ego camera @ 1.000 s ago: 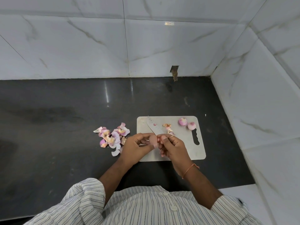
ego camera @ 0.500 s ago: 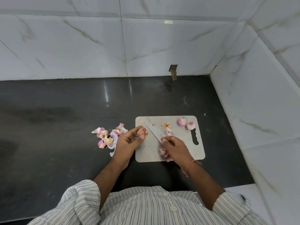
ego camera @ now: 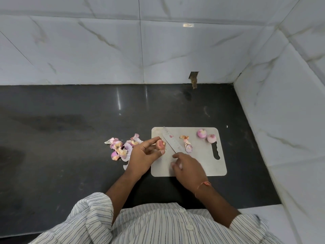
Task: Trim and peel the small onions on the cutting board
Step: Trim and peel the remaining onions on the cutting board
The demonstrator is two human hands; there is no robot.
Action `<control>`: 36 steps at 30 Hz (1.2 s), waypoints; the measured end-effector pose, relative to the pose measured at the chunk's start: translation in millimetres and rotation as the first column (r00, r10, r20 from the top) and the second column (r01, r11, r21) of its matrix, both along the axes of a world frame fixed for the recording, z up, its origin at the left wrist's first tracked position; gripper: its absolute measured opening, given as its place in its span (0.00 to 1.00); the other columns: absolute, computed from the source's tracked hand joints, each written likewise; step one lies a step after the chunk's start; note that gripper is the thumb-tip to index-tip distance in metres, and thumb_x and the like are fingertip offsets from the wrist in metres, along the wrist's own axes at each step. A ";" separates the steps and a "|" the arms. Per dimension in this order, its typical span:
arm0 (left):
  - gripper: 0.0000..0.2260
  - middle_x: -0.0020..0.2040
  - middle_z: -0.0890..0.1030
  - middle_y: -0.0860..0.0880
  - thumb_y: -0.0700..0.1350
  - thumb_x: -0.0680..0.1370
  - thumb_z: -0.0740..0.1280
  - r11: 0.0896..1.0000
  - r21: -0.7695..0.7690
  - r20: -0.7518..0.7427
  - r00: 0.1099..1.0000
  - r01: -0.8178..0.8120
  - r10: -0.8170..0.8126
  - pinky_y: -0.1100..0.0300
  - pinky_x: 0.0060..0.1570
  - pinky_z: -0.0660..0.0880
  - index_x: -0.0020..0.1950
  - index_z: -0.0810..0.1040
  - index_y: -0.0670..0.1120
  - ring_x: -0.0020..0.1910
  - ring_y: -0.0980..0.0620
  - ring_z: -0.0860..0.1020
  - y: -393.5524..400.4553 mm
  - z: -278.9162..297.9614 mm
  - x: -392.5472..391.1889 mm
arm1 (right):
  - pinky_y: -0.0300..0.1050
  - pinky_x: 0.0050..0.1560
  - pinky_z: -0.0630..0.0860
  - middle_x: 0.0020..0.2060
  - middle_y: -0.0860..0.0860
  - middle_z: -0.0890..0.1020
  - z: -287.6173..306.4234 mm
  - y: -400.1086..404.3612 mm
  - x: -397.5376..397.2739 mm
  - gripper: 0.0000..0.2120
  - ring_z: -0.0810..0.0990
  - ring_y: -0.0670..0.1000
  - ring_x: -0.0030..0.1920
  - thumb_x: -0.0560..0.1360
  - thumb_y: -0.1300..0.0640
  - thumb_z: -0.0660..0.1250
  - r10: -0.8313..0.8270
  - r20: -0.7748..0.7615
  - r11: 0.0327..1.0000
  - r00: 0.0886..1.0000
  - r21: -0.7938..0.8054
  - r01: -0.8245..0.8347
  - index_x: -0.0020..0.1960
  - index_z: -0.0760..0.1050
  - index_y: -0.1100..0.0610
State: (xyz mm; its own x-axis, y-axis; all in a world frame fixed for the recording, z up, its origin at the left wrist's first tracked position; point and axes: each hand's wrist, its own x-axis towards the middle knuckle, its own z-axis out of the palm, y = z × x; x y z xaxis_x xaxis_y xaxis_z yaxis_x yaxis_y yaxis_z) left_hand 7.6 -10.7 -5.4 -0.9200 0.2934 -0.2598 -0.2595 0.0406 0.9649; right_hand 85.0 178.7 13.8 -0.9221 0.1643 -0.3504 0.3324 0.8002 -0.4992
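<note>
My left hand (ego camera: pixel 144 155) pinches a small pink onion (ego camera: pixel 160 144) at the left edge of the steel cutting board (ego camera: pixel 202 164). My right hand (ego camera: pixel 189 166) grips a knife; its blade (ego camera: pixel 171 140) points up and to the left across the board, just right of the held onion. The handle is hidden in my fist. Two peeled onions (ego camera: pixel 201 133) (ego camera: pixel 211 138) rest at the board's far right corner. Peel scraps (ego camera: pixel 186 142) lie mid-board.
A heap of pink and brown onion skins (ego camera: pixel 121 147) lies on the dark countertop (ego camera: pixel 61 138) left of the board. White marble-look tiled walls (ego camera: pixel 158 50) close the counter at the back and on the right.
My hands were together over the board's front with the onion between them. They have parted: the left carried the onion to the board's left edge, the right lowered with the knife.
</note>
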 end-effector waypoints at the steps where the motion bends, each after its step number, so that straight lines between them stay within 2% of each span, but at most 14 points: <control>1: 0.24 0.62 0.87 0.55 0.40 0.76 0.81 0.996 -0.089 -0.059 0.998 0.011 -0.017 0.56 0.63 0.81 0.71 0.83 0.51 0.63 0.56 0.85 0.4 -5.0 0.4 | 0.50 0.58 0.78 0.57 0.47 0.81 -0.8 9.1 7.6 0.15 0.79 0.51 0.58 0.83 0.44 0.63 -0.001 -0.030 0.994 1.000 0.107 0.004 0.66 0.76 0.48; 3: 0.23 0.62 0.86 0.61 0.46 0.75 0.82 0.967 -0.252 -0.170 0.982 0.035 -0.080 0.60 0.60 0.79 0.69 0.84 0.56 0.62 0.60 0.82 4.3 -13.1 3.0 | 0.51 0.55 0.79 0.58 0.47 0.77 -4.9 26.4 23.6 0.15 0.75 0.52 0.57 0.82 0.41 0.64 -0.028 -0.025 0.967 0.999 0.254 0.033 0.63 0.75 0.48; 5: 0.23 0.61 0.84 0.63 0.49 0.75 0.81 0.931 -0.359 -0.231 0.961 0.061 -0.152 0.67 0.58 0.75 0.69 0.84 0.58 0.60 0.63 0.80 9.7 -18.7 5.1 | 0.51 0.54 0.80 0.57 0.48 0.75 -10.0 39.2 36.5 0.17 0.75 0.53 0.56 0.80 0.38 0.67 -0.067 0.039 0.947 0.997 0.316 0.051 0.62 0.73 0.49; 8: 0.24 0.60 0.82 0.62 0.51 0.76 0.80 0.876 -0.465 -0.231 0.937 0.129 -0.261 0.69 0.56 0.74 0.72 0.82 0.58 0.55 0.63 0.79 15.5 -24.4 5.6 | 0.49 0.53 0.79 0.54 0.49 0.77 -12.8 47.8 45.5 0.16 0.79 0.53 0.53 0.81 0.39 0.67 -0.096 0.079 0.963 0.992 0.261 0.073 0.60 0.73 0.49; 12: 0.25 0.62 0.81 0.59 0.51 0.78 0.78 0.817 -0.555 -0.217 0.921 0.158 -0.325 0.72 0.56 0.72 0.76 0.79 0.55 0.53 0.61 0.78 17.7 -30.6 3.7 | 0.50 0.50 0.79 0.51 0.49 0.78 -11.2 42.2 46.1 0.11 0.80 0.53 0.49 0.83 0.43 0.62 -0.034 0.062 0.968 0.997 0.249 0.018 0.57 0.71 0.49; 16: 0.26 0.63 0.78 0.56 0.54 0.81 0.74 0.799 -0.578 -0.248 0.898 0.164 -0.364 0.60 0.60 0.77 0.79 0.76 0.52 0.55 0.58 0.77 18.7 -35.0 5.9 | 0.50 0.39 0.79 0.39 0.48 0.80 -6.2 35.5 46.8 0.07 0.80 0.50 0.38 0.83 0.47 0.59 -0.151 0.066 0.976 0.986 0.171 0.138 0.53 0.66 0.51; 18: 0.25 0.64 0.77 0.55 0.55 0.83 0.71 0.798 -0.580 -0.267 0.888 0.163 -0.376 0.60 0.61 0.77 0.80 0.75 0.52 0.57 0.58 0.77 19.4 -35.4 7.8 | 0.48 0.35 0.77 0.36 0.48 0.80 -3.9 31.6 47.6 0.07 0.80 0.49 0.35 0.83 0.48 0.59 -0.207 0.071 0.973 0.976 0.116 0.198 0.53 0.66 0.51; 20: 0.24 0.65 0.77 0.54 0.55 0.85 0.67 0.799 -0.582 -0.285 0.883 0.151 -0.374 0.60 0.64 0.76 0.80 0.74 0.51 0.61 0.57 0.77 21.1 -35.7 8.4 | 0.47 0.37 0.78 0.38 0.47 0.81 -2.3 27.7 48.6 0.10 0.81 0.48 0.37 0.84 0.43 0.60 -0.277 0.070 0.961 0.958 0.031 0.276 0.54 0.68 0.50; 22: 0.23 0.65 0.78 0.54 0.56 0.86 0.66 0.801 -0.581 -0.290 0.882 0.146 -0.371 0.58 0.66 0.76 0.80 0.74 0.51 0.62 0.56 0.77 22.1 -37.0 8.3 | 0.47 0.44 0.81 0.40 0.44 0.83 -1.5 24.0 51.1 0.13 0.83 0.47 0.41 0.85 0.38 0.59 -0.320 0.060 0.945 0.945 -0.056 0.324 0.58 0.70 0.46; 24: 0.23 0.65 0.79 0.55 0.56 0.85 0.67 0.810 -0.566 -0.270 0.896 0.149 -0.353 0.58 0.66 0.76 0.79 0.76 0.51 0.62 0.56 0.78 21.4 -39.0 7.5 | 0.48 0.48 0.80 0.41 0.43 0.83 -1.1 20.1 55.8 0.11 0.83 0.46 0.44 0.86 0.39 0.57 -0.337 0.036 0.930 0.941 -0.141 0.339 0.59 0.72 0.44; 27: 0.23 0.64 0.80 0.57 0.58 0.82 0.71 0.831 -0.540 -0.226 0.928 0.135 -0.298 0.60 0.65 0.76 0.75 0.80 0.51 0.61 0.58 0.78 20.3 -38.6 6.3 | 0.50 0.43 0.80 0.37 0.48 0.82 2.0 15.5 63.2 0.13 0.82 0.48 0.40 0.87 0.43 0.56 -0.364 0.050 0.903 0.930 -0.226 0.366 0.52 0.74 0.49; 30: 0.22 0.61 0.82 0.59 0.58 0.79 0.75 0.837 -0.533 -0.203 0.942 0.121 -0.266 0.61 0.61 0.77 0.71 0.83 0.53 0.57 0.60 0.79 22.2 -39.3 3.7 | 0.55 0.44 0.80 0.37 0.51 0.81 3.3 13.2 69.1 0.15 0.80 0.50 0.39 0.88 0.46 0.55 -0.356 0.081 0.902 0.931 -0.233 0.365 0.49 0.73 0.53; 34: 0.21 0.55 0.83 0.62 0.56 0.76 0.80 0.872 -0.475 -0.138 0.969 0.115 -0.203 0.73 0.53 0.73 0.67 0.86 0.54 0.52 0.62 0.80 23.4 -42.4 -0.2 | 0.41 0.36 0.73 0.36 0.48 0.79 9.2 8.1 77.8 0.13 0.79 0.47 0.36 0.88 0.47 0.54 -0.294 0.074 0.940 0.953 -0.155 0.303 0.51 0.72 0.51; 36: 0.21 0.54 0.84 0.62 0.55 0.74 0.81 0.878 -0.463 -0.126 0.973 0.117 -0.196 0.74 0.51 0.72 0.66 0.87 0.54 0.51 0.61 0.81 23.9 -42.9 -2.2 | 0.39 0.34 0.72 0.34 0.48 0.78 12.1 5.7 81.7 0.12 0.79 0.47 0.34 0.88 0.47 0.54 -0.264 0.056 0.953 0.963 -0.139 0.269 0.51 0.71 0.49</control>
